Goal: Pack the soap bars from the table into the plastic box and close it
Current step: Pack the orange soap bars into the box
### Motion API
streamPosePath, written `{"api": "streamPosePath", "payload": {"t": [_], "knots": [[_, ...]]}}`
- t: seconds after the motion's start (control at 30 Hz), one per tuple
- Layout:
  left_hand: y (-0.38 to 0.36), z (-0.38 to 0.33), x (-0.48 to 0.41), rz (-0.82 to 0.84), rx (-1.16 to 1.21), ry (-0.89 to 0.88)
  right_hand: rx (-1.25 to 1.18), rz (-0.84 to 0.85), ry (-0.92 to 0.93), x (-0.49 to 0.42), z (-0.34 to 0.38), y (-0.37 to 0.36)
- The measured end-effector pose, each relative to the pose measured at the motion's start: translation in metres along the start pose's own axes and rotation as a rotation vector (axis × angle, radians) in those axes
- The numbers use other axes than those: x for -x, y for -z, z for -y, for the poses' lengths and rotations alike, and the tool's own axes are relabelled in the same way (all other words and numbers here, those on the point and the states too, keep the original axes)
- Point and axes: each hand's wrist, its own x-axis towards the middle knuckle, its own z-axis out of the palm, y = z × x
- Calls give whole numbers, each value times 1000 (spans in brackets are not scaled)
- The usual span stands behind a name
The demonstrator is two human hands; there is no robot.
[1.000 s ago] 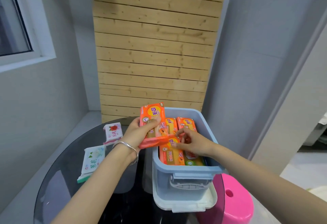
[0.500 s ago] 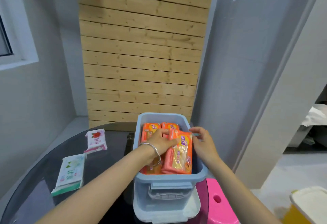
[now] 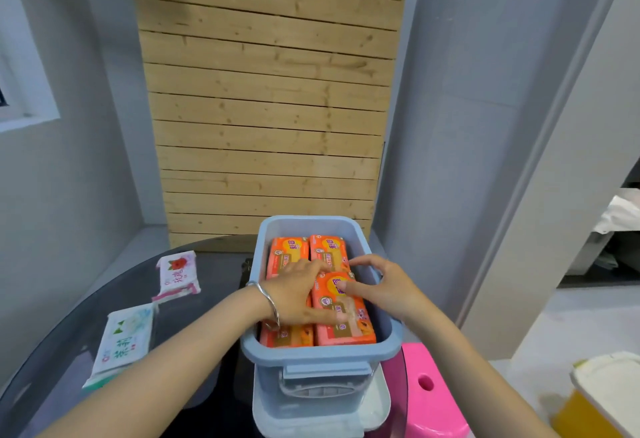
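Observation:
The blue plastic box (image 3: 322, 356) stands open on the dark glass table (image 3: 211, 275), on top of its pale lid (image 3: 377, 406). Several orange soap bars lie flat inside it. My left hand (image 3: 294, 295) rests spread over the left bars, and its thumb lies on the near-right orange soap bar (image 3: 346, 320). My right hand (image 3: 384, 285) touches that same bar's far end with its fingertips. Neither hand grips anything. Two more bars lie on the table to the left: a pink-and-white one (image 3: 178, 275) and a green-and-white one (image 3: 123, 342).
A pink stool (image 3: 429, 392) stands right of the table. A yellow bin with a white lid (image 3: 602, 396) is on the floor at the lower right. A wooden slat panel (image 3: 266, 98) leans on the wall behind the box.
The orange bar that my left hand held upright over the box now lies flat in the near-right spot. Both hands have come down onto the bars.

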Motion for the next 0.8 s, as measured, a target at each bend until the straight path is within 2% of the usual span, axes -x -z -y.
{"api": "streamPosePath", "payload": {"t": [0.07,0.13,0.33,0.43,0.53,0.67,0.8], "knots": [[3,1,1,156,-84,40,25,30,-15,0,2,2],[5,3,1,219,-156,100,40,52,-37,-2,3,2],[12,0,0,271,-200,122,74,63,-74,-1,10,2],[10,1,10,129,-186,24,116,53,-48,2,13,-1],[17,12,28,-120,-175,-33,182,-131,88,7,27,-7],[35,62,60,-279,-71,117,131,-211,200,11,65,-31],[41,137,91,-370,-10,337,-87,-61,228,9,104,-92]]}}
